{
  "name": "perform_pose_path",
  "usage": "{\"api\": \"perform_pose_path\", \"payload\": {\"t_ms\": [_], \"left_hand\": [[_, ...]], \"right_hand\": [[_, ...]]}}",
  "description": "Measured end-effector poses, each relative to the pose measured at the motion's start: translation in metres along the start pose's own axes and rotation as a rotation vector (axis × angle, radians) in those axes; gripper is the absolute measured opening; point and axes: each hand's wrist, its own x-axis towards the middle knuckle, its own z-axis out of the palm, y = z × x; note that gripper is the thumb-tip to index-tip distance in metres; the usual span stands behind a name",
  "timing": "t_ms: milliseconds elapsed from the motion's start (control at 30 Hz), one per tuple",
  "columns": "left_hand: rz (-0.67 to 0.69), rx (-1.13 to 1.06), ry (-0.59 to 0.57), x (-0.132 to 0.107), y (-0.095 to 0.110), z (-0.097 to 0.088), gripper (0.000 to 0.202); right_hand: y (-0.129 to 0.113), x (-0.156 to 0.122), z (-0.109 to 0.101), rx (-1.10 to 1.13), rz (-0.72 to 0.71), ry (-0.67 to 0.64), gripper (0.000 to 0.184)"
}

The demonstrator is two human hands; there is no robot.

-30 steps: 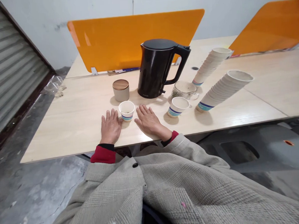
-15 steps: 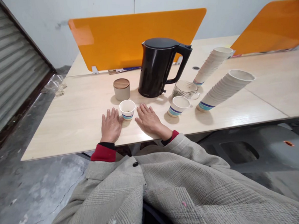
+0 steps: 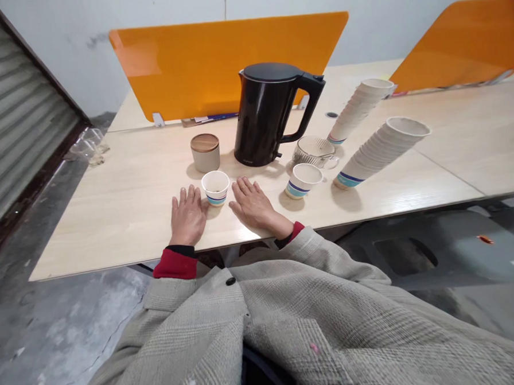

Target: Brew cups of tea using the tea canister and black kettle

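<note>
My left hand (image 3: 187, 217) lies flat on the pale wooden table (image 3: 112, 217), open, its thumb close beside a small paper cup (image 3: 216, 190). On the cup's other side my right hand (image 3: 254, 205) rests palm down with fingers stretched out, holding nothing. A little dark matter shows inside that cup. Behind it stands a grey canister (image 3: 205, 155) with a wooden lid. A second paper cup (image 3: 302, 182) stands to the right of my right hand, in front of a ribbed glass cup (image 3: 313, 151) with a dark tint inside.
A black electric kettle (image 3: 262, 120) stands behind the cups, handle to the right. Two tall stacks of paper cups, one nearer (image 3: 379, 154) and one farther (image 3: 358, 111), rise on the right. An orange divider (image 3: 228, 67) crosses the back. A grey stool (image 3: 453, 245) is below the table's right side.
The whole view has shifted slightly, so things appear a little farther left. Both hands stay flat on the table, and the cups, canister and kettle keep their places.
</note>
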Motion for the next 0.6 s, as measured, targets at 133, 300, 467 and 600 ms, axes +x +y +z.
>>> {"api": "perform_pose_path", "payload": {"t_ms": [133, 300, 467, 600], "left_hand": [[-0.004, -0.003, -0.001, 0.000, 0.001, -0.002, 0.068], [-0.003, -0.040, 0.013, 0.001, 0.001, -0.002, 0.067], [-0.003, -0.065, 0.018, 0.003, -0.001, -0.002, 0.068], [0.004, -0.076, 0.033, 0.005, -0.003, -0.001, 0.068]], "right_hand": [[-0.002, 0.000, -0.004, 0.014, 0.002, -0.018, 0.071], [-0.004, 0.001, -0.009, 0.045, 0.009, -0.028, 0.071], [0.001, -0.002, -0.006, 0.148, -0.018, 0.068, 0.065], [0.030, -0.027, -0.025, 0.369, 0.007, 0.538, 0.053]]}}
